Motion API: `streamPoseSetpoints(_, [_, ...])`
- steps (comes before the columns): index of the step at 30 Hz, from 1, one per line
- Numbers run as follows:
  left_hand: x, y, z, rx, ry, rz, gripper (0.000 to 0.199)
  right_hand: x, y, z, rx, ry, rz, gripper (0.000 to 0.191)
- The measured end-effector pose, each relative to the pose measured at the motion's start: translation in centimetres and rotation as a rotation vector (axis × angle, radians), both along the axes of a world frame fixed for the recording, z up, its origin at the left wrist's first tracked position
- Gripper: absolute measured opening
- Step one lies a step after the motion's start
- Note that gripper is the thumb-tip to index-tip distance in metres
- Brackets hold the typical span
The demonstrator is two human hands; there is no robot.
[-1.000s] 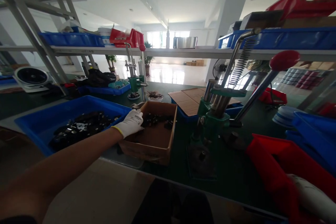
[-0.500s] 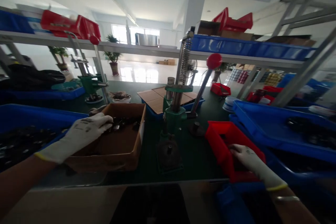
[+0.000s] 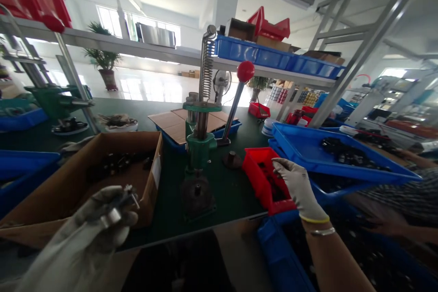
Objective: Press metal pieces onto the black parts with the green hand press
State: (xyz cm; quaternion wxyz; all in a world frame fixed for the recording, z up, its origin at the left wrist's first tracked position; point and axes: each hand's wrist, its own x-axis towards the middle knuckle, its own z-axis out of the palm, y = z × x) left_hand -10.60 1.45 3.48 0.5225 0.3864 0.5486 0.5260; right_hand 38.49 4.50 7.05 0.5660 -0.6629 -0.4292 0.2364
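Note:
My left hand (image 3: 87,232), in a white glove, is closed around a small shiny metal part (image 3: 112,217) with a dark section and a toothed-looking end. It is over the near right part of a cardboard box (image 3: 156,169), where small dark parts (image 3: 116,163) lie. My right hand (image 3: 297,186), also gloved, is above the far right side of a red bin (image 3: 255,185) with dark small pieces in it. Its thumb and fingertips are pressed together; what they hold, if anything, is hidden. Between my hands stands a green hand press (image 3: 201,146) with a red-knobbed lever (image 3: 245,71).
Blue trays (image 3: 297,146) with black parts are stacked at the right, with another person's arm (image 3: 407,230) beside them. A blue bin (image 3: 273,251) hangs low near the table edge. A second press (image 3: 56,100) stands at the left. Flat cardboard (image 3: 171,123) lies behind the main press.
My left hand has come back from inside the cardboard box toward me, now with the metal part. My right hand has risen out of the red bin. The view has turned right.

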Motion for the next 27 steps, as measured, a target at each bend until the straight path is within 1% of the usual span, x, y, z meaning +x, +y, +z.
streamPoseSetpoints(1, [1.4,-0.9,-0.1,-0.095,-0.125,0.038,0.074,-1.4,-0.1,0.0,0.018,0.021,0.034,0.067])
streamPoseSetpoints(2, [2.9,-1.8,-0.2,-0.169,-0.224,0.050,0.072,-3.0,-0.1,-0.2,0.032,0.046,0.090,0.068])
streamPoseSetpoints(3, [4.2,-2.6,-0.3,-0.237,-0.297,0.016,0.069,-4.9,0.0,-0.6,0.038,0.075,0.165,0.067])
streamPoseSetpoints(4, [5.5,-3.5,-0.6,-0.268,-0.337,-0.014,0.065,-6.9,0.2,-1.1,0.031,0.107,0.252,0.063])
streamPoseSetpoints(6, [7.6,-4.8,-1.2,-0.278,-0.416,-0.118,0.057,-10.9,0.8,-2.4,-0.015,0.160,0.412,0.053])
streamPoseSetpoints(7, [8.5,-5.3,-1.7,-0.263,-0.447,-0.150,0.055,-12.6,1.3,-3.1,-0.044,0.175,0.464,0.049])
streamPoseSetpoints(9, [9.7,-5.7,-2.7,-0.246,-0.491,-0.196,0.057,-15.4,2.2,-4.4,-0.075,0.190,0.513,0.045])
streamPoseSetpoints(11, [10.4,-5.4,-3.7,-0.223,-0.453,-0.212,0.067,-17.2,3.2,-5.2,-0.057,0.188,0.523,0.043])
streamPoseSetpoints(13, [10.6,-4.7,-4.7,-0.142,-0.303,-0.219,0.073,-18.2,4.0,-5.7,-0.024,0.175,0.526,0.040])
streamPoseSetpoints(15, [10.7,-3.8,-5.5,0.012,-0.100,-0.217,0.071,-18.7,4.6,-6.1,-0.001,0.159,0.528,0.039])
streamPoseSetpoints(17, [10.8,-2.9,-6.1,0.143,0.054,-0.201,0.068,-19.0,4.8,-6.4,0.004,0.143,0.533,0.040])
streamPoseSetpoints(19, [10.9,-2.1,-6.3,0.200,0.152,-0.186,0.069,-19.1,4.8,-6.8,0.003,0.126,0.542,0.041])
streamPoseSetpoints(21, [11.0,-1.4,-6.1,0.204,0.179,-0.200,0.071,-19.1,4.6,-7.1,0.003,0.112,0.548,0.042])
streamPoseSetpoints(23, [11.1,-0.6,-5.7,0.196,0.126,-0.219,0.072,-18.8,4.2,-7.2,-0.010,0.103,0.548,0.045])
streamPoseSetpoints(25, [11.3,0.2,-5.1,0.185,0.044,-0.188,0.072,-18.6,3.9,-7.2,-0.031,0.095,0.537,0.049])
streamPoseSetpoints(27, [11.6,1.0,-4.4,0.168,0.007,-0.132,0.070,-18.3,3.6,-7.1,-0.037,0.075,0.514,0.051])
